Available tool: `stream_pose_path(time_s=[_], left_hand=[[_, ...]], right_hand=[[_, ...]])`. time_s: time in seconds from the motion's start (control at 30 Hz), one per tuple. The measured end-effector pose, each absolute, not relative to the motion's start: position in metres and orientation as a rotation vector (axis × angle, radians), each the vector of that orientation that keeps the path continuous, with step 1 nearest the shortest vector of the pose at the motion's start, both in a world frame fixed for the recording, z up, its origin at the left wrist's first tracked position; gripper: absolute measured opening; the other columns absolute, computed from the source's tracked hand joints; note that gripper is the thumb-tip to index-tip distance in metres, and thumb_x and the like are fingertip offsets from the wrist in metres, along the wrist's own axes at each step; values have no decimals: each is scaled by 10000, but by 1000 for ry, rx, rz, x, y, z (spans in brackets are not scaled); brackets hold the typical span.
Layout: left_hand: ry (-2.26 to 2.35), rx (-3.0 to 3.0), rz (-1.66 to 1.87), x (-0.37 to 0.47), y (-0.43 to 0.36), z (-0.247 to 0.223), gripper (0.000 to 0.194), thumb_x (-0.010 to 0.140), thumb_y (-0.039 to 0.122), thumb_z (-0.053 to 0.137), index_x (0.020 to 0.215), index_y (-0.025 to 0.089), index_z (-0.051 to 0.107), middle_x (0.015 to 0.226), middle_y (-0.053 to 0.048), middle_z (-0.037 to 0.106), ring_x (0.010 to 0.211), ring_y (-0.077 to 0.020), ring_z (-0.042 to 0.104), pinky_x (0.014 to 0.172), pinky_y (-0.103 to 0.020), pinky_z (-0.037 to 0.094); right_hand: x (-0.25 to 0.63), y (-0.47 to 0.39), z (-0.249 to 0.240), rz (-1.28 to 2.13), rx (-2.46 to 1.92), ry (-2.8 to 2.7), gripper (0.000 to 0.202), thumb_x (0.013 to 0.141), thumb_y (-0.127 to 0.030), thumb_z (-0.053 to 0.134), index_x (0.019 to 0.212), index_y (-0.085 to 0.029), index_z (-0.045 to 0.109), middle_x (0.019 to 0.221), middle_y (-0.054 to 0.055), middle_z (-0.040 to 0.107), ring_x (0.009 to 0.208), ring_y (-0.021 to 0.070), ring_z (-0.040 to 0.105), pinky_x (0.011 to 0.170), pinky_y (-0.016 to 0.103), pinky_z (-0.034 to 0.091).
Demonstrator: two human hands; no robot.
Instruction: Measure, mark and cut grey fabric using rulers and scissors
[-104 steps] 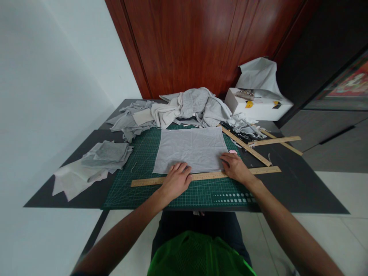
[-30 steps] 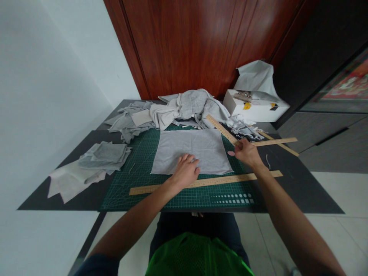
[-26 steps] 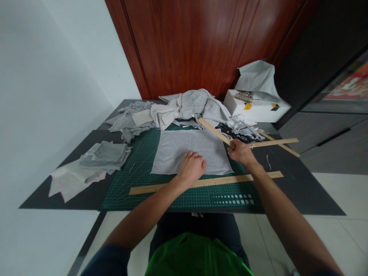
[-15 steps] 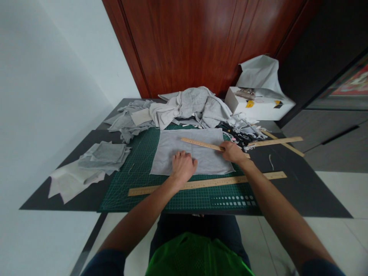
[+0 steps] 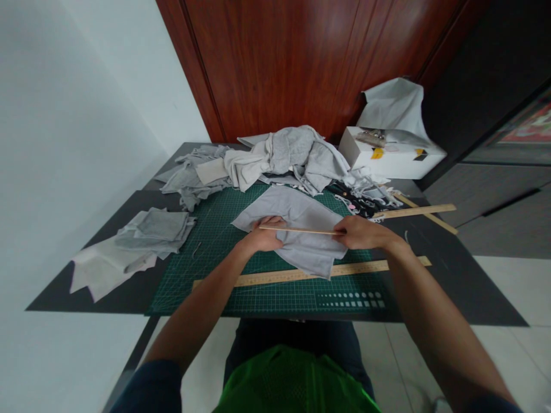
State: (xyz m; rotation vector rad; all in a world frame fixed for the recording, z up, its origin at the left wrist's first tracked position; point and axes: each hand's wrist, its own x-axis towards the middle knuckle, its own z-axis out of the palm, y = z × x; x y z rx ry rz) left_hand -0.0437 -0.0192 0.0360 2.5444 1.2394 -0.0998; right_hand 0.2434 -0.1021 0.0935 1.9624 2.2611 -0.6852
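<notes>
A grey piece of cloth (image 5: 301, 206) lies skewed and rumpled on the green cutting mat (image 5: 275, 304). My right hand (image 5: 361, 232) is closed around the right end of a short wooden ruler (image 5: 301, 231), which is turned edge-on above the cloth. The ruler's left end reaches across the fingers of my left hand (image 5: 266, 235). That hand is closed on the left part of the cloth, its fingertips partly hidden. Under the cloth's near corner runs a longer wooden ruler (image 5: 271, 277), lying flat on the mat.
Folded grey cloths (image 5: 159, 226) lie to the left, beside a pale cloth (image 5: 107, 267). A heap of fabric (image 5: 293, 152) fills the back. At right are dark and white straps (image 5: 361, 198), crossed wooden rulers (image 5: 417, 211) and a white box (image 5: 396, 158).
The cloth has gone from flat and square to rotated and creased, its near corner now over the long ruler. My left hand moved up and closed; the short ruler turned onto its edge.
</notes>
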Motion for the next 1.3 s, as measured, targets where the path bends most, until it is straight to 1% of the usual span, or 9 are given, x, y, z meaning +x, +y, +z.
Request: stream_pose_path(time_s=[0.17, 0.3, 0.37, 0.53, 0.73, 0.93, 1.07, 1.17, 1.3], left_hand=[[1371, 2536, 94, -51, -18, 43, 540, 860, 169, 649, 1385, 283, 706, 1585, -57, 578, 1498, -345, 436, 1245, -559, 353], [1327, 2562, 312, -45, -42, 47, 223, 917, 204, 636, 1043, 235, 817, 1251, -78, 741, 1294, -306, 564, 1142, -481, 451], [1305, 2613, 294, -40, -53, 46, 192, 967, 283, 627, 1003, 232, 808, 1187, -89, 743, 1271, -317, 561, 1115, -499, 452], [1416, 2637, 91, -40, -64, 39, 449, 952, 470, 694, 1317, 211, 709, 1462, -169, 603, 1387, -414, 483, 1133, -594, 414], [1156, 2577, -171, -63, -48, 50, 652, 771, 400, 846, 1392, 292, 676, 1526, -103, 579, 1433, -390, 486, 1173, -538, 410], [1340, 2603, 48, -60, -39, 55, 349, 967, 345, 619, 1281, 240, 729, 1370, -109, 699, 1358, -328, 580, 1178, -475, 424], [1397, 2590, -60, -59, -44, 44, 615, 919, 474, 720, 1470, 230, 599, 1624, -173, 498, 1515, -402, 428, 1206, -573, 381], [1269, 2541, -206, -69, -41, 42, 792, 888, 511, 764, 1582, 252, 484, 1750, -182, 316, 1621, -406, 265, 1270, -623, 259], [1101, 2547, -319, -84, -30, 48, 882, 823, 503, 831, 1601, 300, 469, 1786, -137, 255, 1664, -377, 148, 1311, -633, 115]], right_hand=[[242, -90, 77, -427, 2280, 2212, 259, 953, -213, 595, 1057, -191, 830, 1036, 121, 823, 954, 246, 752, 768, 258, 492], [243, -75, 55, -247, 2337, 2206, 265, 954, -195, 584, 1069, -150, 818, 1084, 169, 814, 1004, 282, 750, 840, 295, 519], [241, -71, 48, -215, 2279, 2276, 303, 951, -159, 549, 1108, -136, 808, 1134, 170, 806, 1033, 276, 745, 877, 297, 523], [238, -79, 46, -215, 2143, 2212, 376, 914, -92, 525, 1157, -106, 811, 1129, 208, 804, 1032, 306, 757, 889, 331, 527], [240, -98, 66, -328, 2082, 2192, 330, 886, -115, 575, 1094, -140, 830, 1063, 182, 814, 957, 281, 769, 798, 283, 509], [218, -86, 60, -373, 2153, 2443, 379, 988, -116, 493, 1245, -165, 767, 1149, 128, 818, 1045, 233, 758, 853, 236, 498], [213, -81, 45, -273, 2157, 2327, 422, 980, -86, 492, 1322, -157, 729, 1153, 139, 812, 1081, 247, 743, 908, 261, 509], [220, -89, 45, -222, 2148, 2209, 394, 969, -99, 507, 1284, -132, 741, 1100, 186, 801, 1067, 288, 747, 887, 300, 518], [226, -100, 56, -391, 2053, 2193, 347, 943, -121, 537, 1197, -159, 769, 1067, 164, 802, 973, 275, 759, 814, 291, 500]])
